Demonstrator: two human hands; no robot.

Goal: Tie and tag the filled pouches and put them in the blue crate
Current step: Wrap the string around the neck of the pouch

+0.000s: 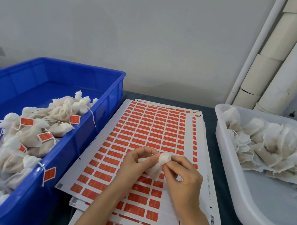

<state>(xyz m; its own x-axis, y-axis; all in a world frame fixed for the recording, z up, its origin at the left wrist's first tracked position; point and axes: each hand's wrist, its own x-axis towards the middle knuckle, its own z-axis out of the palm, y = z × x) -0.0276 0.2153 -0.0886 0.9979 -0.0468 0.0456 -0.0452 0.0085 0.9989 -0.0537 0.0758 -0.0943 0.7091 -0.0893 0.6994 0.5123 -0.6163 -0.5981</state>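
A small white gauze pouch is pinched by the left hand at its nine o'clock and the right hand at three, above orange label sheets, with the blue plastic crate farther toward nine.

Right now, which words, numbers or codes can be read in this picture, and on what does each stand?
"1-1 0802-1600", then digits too blurred to trust: sideways on the right margin of a label sheet.
Yellow print on the orange labels: too small to read.
Yellow print on the tags in the blue crate: too small to read.
Barcode and square code on sheet margins: no readable digits.
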